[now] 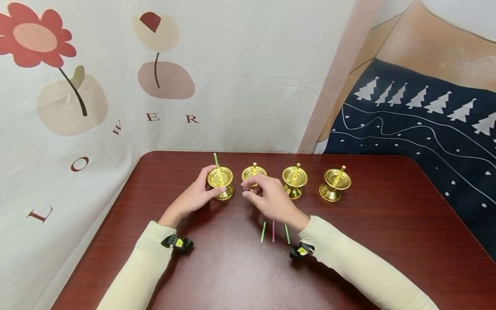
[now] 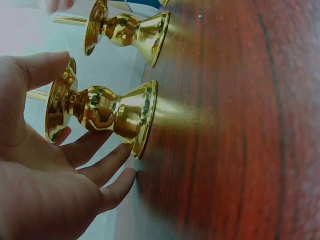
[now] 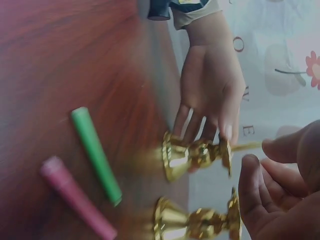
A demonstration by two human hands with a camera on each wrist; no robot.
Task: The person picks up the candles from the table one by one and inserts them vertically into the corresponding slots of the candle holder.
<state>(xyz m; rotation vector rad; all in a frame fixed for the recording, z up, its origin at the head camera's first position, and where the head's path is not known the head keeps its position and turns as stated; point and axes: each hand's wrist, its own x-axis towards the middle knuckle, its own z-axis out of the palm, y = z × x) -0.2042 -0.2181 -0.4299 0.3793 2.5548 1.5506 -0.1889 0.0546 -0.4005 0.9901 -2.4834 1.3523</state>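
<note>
My left hand (image 1: 198, 192) holds the leftmost brass candle holder (image 1: 225, 191) by its dish, thumb on one side and fingers on the other. In the left wrist view, the base of this candle holder (image 2: 140, 117) stands on the table. A thin green stick (image 1: 215, 159) rises upright from the holder's central tube. My right hand (image 1: 273, 200) hovers in front of the second candle holder (image 1: 254, 171), partly hiding it. Its fingers are loosely bent, with nothing visible between thumb and fingertips. The right wrist view shows this hand (image 3: 285, 190) near the holders' tops.
Two more brass holders stand to the right, a third one (image 1: 294, 178) and a fourth (image 1: 335, 183). Nearer me lie a green stick (image 1: 263, 231), a pink stick (image 1: 273, 231) and another green stick (image 1: 287, 234). A printed cloth (image 1: 248, 77) hangs behind the dark red table (image 1: 217, 267).
</note>
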